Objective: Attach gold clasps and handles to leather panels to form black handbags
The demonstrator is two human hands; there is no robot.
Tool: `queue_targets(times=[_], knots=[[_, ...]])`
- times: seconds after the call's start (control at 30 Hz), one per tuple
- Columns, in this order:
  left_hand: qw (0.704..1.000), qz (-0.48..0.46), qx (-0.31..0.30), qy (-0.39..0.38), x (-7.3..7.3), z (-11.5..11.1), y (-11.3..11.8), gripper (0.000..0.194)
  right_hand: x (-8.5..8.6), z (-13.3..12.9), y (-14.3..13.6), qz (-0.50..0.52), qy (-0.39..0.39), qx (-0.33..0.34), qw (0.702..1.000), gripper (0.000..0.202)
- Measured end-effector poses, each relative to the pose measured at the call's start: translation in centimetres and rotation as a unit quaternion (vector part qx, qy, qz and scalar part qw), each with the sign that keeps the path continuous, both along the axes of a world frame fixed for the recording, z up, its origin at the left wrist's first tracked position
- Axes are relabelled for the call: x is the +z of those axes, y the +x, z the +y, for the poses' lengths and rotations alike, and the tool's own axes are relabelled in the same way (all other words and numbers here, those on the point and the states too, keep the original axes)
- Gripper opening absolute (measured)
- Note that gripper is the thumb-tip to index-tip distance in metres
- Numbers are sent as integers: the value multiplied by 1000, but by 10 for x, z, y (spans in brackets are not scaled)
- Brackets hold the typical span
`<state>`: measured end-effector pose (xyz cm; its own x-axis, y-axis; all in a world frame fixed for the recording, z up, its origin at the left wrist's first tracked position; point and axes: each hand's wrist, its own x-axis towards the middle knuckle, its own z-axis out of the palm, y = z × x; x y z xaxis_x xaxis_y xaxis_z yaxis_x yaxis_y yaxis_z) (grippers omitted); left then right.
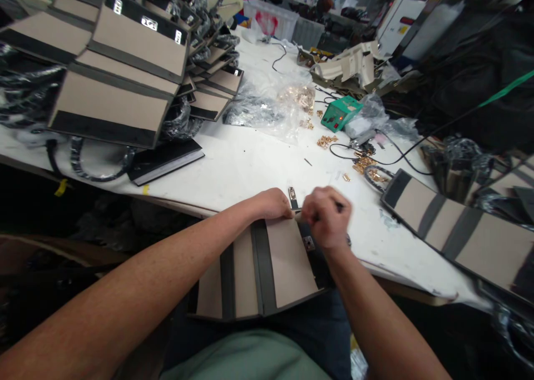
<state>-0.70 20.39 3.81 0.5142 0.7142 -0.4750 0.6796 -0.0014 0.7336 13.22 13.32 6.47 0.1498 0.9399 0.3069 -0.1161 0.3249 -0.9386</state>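
A beige and dark-grey bag panel (pixel 292 263) lies across my lap, leaning on the table's front edge. My left hand (pixel 275 203) is closed at the panel's top edge, its fingertips pinching there. Just to the right, my right hand (pixel 327 216) is a fist around a slim tool; a dark end shows beside the fingers, but its kind is hidden. The tool's pale tip points to my left fingertips. Past the two hands, a strap with a gold metal clasp (pixel 292 193) sticks out onto the table. A small metal plate (pixel 308 243) sits on the panel's dark strip.
Stacked bag panels with wrapped handles (pixel 133 52) fill the left of the white table (pixel 258 166). A black book (pixel 167 160) lies under them. Gold metal fittings (pixel 365 166), a green box (pixel 341 113) with a cable and plastic bags lie beyond. Another panel (pixel 454 224) overhangs at right.
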Motion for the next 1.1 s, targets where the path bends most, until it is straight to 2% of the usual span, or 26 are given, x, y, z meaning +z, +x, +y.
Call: queue_targets(times=[0.1, 0.23, 0.4, 0.53, 0.67, 0.87, 1.0, 1.1], knots=[[1000, 7, 3, 1, -1, 0, 0, 27, 0, -2, -1, -30, -20, 1, 999, 39], [1000, 2, 7, 4, -2, -1, 1, 21, 2, -2, 2, 17, 25, -12, 999, 40], [1000, 9, 3, 7, -2, -1, 1, 25, 3, -2, 2, -1, -18, 4, 1000, 38], [1000, 4, 7, 6, -4, 0, 1, 22, 9, 0, 9, 53, 40, -41, 997, 38], [1000, 8, 5, 6, -5, 0, 1, 22, 2, 4, 14, 49, -30, -39, 998, 38], [1000, 14, 4, 14, -6, 0, 2, 24, -7, 7, 12, 53, -9, -61, 997, 38], [999, 28, -1, 33, -4, -2, 1, 23, -10, 3, 17, -7, -54, -50, 997, 37], [997, 47, -4, 65, -1, -5, 2, 24, -7, -11, 30, -87, -77, -50, 992, 39]])
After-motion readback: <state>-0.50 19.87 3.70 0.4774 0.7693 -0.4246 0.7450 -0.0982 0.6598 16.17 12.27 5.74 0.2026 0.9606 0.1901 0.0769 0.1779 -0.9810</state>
